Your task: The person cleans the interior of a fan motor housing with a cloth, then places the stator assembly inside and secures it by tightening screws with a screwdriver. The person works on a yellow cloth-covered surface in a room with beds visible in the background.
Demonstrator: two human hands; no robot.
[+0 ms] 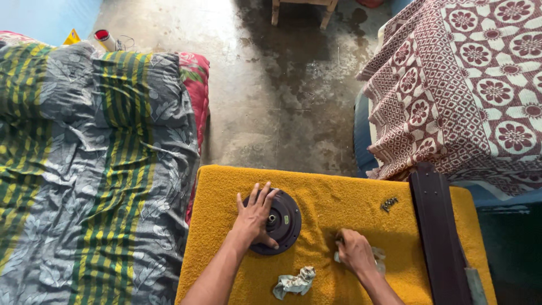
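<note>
A: What fills the frame?

B: A bed with a striped green, yellow and grey cover (96,164) at nine o'clock, a maroon floral bedspread (468,85) at two o'clock, wet concrete floor (271,85) at twelve. At six o'clock, a tabletop under a mustard-yellow towel (339,197), a dark wooden plank (437,237) along its four o'clock edge.

A: And the hands?

B: The left hand (255,217) lies open, fingers spread flat on a black round motor housing (285,223) at the towel's centre-left. The right hand (355,253) is curled closed over a pale rag (377,257), just beside the housing.

A: Smaller items?

B: A crumpled cloth (293,281) at six o'clock; small dark screws (388,203) near the plank.
</note>
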